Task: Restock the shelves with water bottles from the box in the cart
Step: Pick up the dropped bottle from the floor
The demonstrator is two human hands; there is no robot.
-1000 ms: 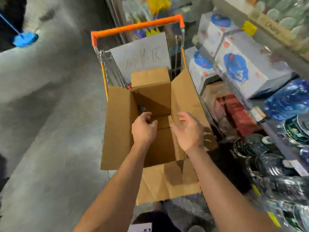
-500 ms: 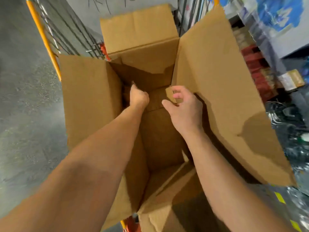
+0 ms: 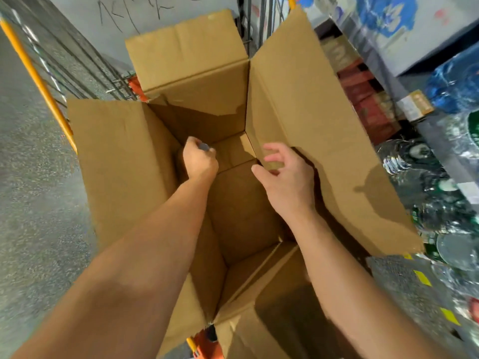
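A tall brown cardboard box [image 3: 298,99] stands in the cart with all its flaps spread wide. My left hand [image 3: 199,161] reaches deep inside near the far left corner, fingers curled round the top of a water bottle whose grey cap [image 3: 204,146] shows between them. The bottle's body is hidden by my hand and the box's shadow. My right hand [image 3: 287,177] hovers inside the box by its right wall, fingers loosely spread and holding nothing. What I can see of the box floor is bare.
The cart's orange rail [image 3: 39,84] and wire side run along the left, over grey floor. Shelves on the right carry clear bottles [image 3: 440,203], a large blue bottle [image 3: 456,84], red packs [image 3: 368,99] and white cartons [image 3: 383,19].
The view has dropped closer over the box. My left hand went deeper and closed round the grey-capped bottle. My right hand's fingers have spread.
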